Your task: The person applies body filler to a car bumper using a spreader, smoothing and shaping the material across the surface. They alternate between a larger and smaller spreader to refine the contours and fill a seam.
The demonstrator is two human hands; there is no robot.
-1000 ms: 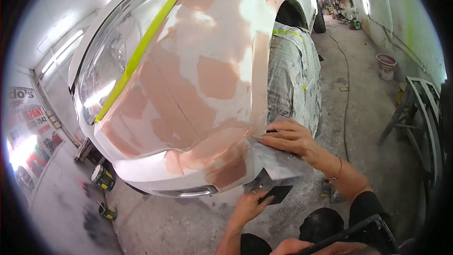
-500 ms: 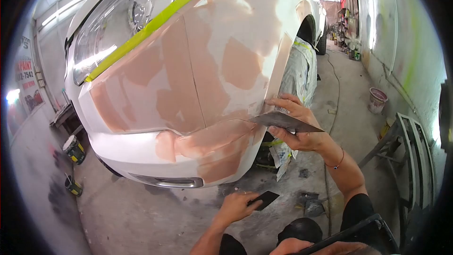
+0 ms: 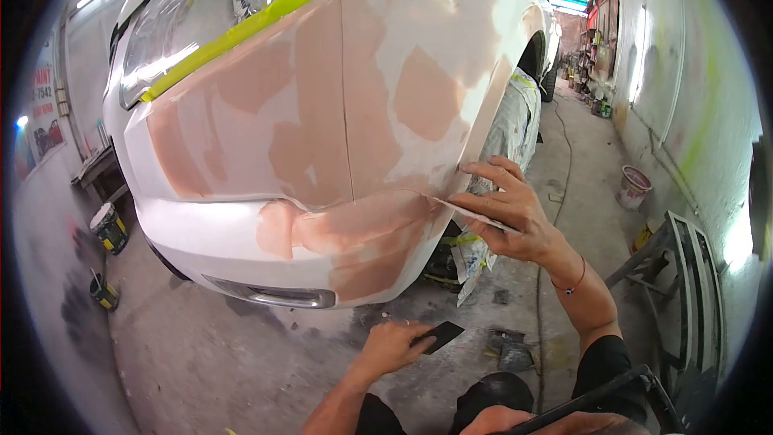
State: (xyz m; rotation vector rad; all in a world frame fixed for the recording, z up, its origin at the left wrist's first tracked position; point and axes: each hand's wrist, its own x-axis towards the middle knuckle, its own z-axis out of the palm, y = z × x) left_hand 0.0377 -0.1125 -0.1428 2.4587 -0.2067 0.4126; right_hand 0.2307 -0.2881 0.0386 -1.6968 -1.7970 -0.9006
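Note:
In the head view, my right hand (image 3: 515, 213) grips a thin, flat putty spreader (image 3: 483, 219), seen nearly edge-on. The spreader's tip meets the corner of the white car bumper (image 3: 185, 217), just in front of the wheel opening. My fingers on that side reach along the car's edge. Low in front of me, my left hand (image 3: 392, 348) is closed on a small black rectangular spreader (image 3: 444, 336), away from the car. Pinkish-brown filler patches (image 3: 314, 105) cover much of the fender and bumper. Yellow-green tape (image 3: 266, 20) borders the headlight (image 3: 197, 24).
Plastic sheeting (image 3: 511, 129) covers the wheel. A metal stand (image 3: 692, 274) and a bucket (image 3: 634, 185) are on the right. Paint cans (image 3: 109, 228) stand at the left wall. A cable (image 3: 568, 145) runs along the concrete floor (image 3: 241, 362).
The right-hand spreader has turned from showing its broad face to nearly edge-on, staying at the bumper corner. The view has shifted slightly; my left hand still holds the black spreader low.

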